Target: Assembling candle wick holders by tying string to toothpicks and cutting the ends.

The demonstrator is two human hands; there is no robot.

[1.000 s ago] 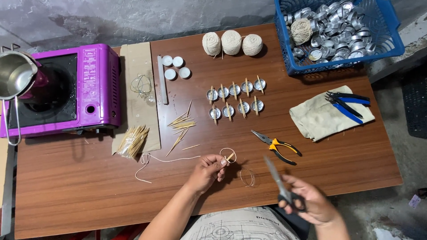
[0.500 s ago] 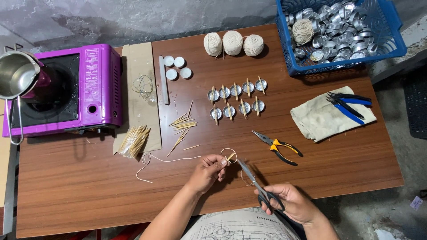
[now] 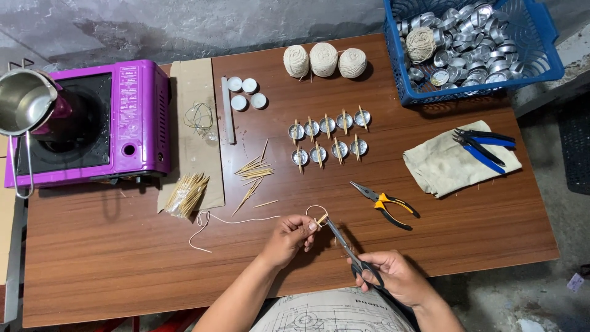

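Nearest, the right hand (image 3: 393, 278) closes around the handles of grey scissors (image 3: 345, 249), blade tips beside a short stick (image 3: 320, 219) pinched with white string (image 3: 233, 219) between the left hand's (image 3: 287, 238) fingertips. Beyond, eight small metal cups (image 3: 327, 138) each carry a stick, apparently laid across the rim. Farthest, a blue basket (image 3: 485, 92) holds many empty metal cups and one twine ball (image 3: 420, 43); a steel pot (image 3: 24, 101) sits on the purple stove (image 3: 132, 117).
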